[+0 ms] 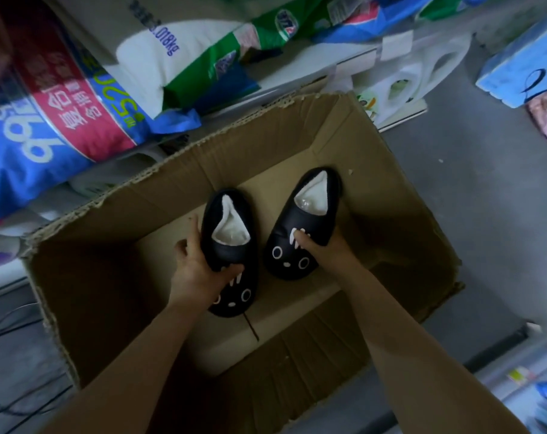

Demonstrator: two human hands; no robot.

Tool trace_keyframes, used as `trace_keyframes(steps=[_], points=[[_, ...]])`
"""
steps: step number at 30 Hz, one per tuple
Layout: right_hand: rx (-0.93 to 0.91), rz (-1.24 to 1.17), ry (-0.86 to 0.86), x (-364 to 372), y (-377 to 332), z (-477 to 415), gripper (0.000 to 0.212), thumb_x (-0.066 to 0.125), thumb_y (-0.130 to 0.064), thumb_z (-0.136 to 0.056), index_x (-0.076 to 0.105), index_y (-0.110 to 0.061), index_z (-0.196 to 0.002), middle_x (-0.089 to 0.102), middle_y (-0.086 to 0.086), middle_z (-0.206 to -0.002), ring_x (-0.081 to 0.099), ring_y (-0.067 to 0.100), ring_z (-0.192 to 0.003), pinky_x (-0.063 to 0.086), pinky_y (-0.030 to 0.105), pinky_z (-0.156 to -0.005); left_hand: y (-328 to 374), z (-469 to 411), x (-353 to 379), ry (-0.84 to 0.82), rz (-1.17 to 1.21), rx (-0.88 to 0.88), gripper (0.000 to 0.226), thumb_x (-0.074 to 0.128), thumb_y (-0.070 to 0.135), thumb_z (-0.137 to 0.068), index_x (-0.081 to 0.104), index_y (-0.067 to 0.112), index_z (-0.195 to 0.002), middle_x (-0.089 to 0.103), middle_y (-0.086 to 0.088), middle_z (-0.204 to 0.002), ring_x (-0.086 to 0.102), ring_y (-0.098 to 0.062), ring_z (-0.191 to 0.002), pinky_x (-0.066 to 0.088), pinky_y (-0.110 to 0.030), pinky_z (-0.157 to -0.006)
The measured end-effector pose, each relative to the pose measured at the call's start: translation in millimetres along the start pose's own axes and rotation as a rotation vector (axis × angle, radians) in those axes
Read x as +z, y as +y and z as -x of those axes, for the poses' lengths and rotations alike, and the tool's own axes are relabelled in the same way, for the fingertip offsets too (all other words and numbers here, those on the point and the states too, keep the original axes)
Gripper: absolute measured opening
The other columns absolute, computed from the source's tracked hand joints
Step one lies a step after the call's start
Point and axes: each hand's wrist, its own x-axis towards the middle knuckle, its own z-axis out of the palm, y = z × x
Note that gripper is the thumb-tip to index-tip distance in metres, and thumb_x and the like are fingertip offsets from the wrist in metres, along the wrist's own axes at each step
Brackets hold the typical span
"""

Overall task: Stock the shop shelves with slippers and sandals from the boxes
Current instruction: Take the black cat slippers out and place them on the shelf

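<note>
Left hand grips left slipper, right hand grips right slipper inside the box.

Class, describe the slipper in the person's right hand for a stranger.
Find the open cardboard box on the floor. Two black cat-face slippers are inside. The right slipper, gripped by the right hand, lies farther from the person than the left slipper.
</note>
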Motion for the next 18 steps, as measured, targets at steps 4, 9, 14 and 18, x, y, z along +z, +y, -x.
trace_keyframes(steps=[4,9,14,18], points=[[0.011,-0.166,0.067,10,-2,-3,0.074,0.088,-0.025,-0.07,0.054,-0.02,-0.136,0.063,0.0,-0.13,0.062,0.017,-0.116,0.051,0.04,-0.101,-15,-3,6,-0.076,0.146,-0.196,0.114,0.085,0.06,-0.048,0.031,0.023,-0.141,0.051,-0.009,-0.135,0.054,-0.029,-0.118,0.049,-0.04,-0.09],[-0.007,-0.208,0.124,19,-10,-1,0.109,0.09,-0.04,-0.06,0.03,-0.031,-0.15,0.055,-0.002,-0.139,0.059,0.02,-0.12,0.05,0.044,-0.102,-11,-9,1,-0.103,0.278,-0.235,0.109,0.082,0.064,-0.037,0.037,0.035,-0.132,0.052,-0.004,-0.129,0.055,-0.025,-0.113,0.049,-0.04,-0.094],[0.0,-0.258,0.087,8,-22,26,0.087,0.082,-0.036,-0.076,0.034,-0.041,-0.148,0.054,-0.004,-0.139,0.059,0.021,-0.118,0.052,0.042,-0.096,4,14,-19,-0.117,0.494,-0.258,0.069,0.081,0.05,-0.05,0.052,0.037,-0.111,0.066,0.004,-0.107,0.064,-0.021,-0.097,0.053,-0.042,-0.09],[-0.08,-0.244,0.047,-1,-35,66,0.086,0.082,-0.037,-0.075,0.034,-0.043,-0.145,0.054,-0.007,-0.137,0.059,0.016,-0.117,0.052,0.043,-0.098,14,52,-43,-0.104,0.553,-0.218,0.077,0.087,0.043,-0.06,0.048,0.034,-0.126,0.065,0.009,-0.107,0.064,-0.017,-0.098,0.053,-0.041,-0.089]])
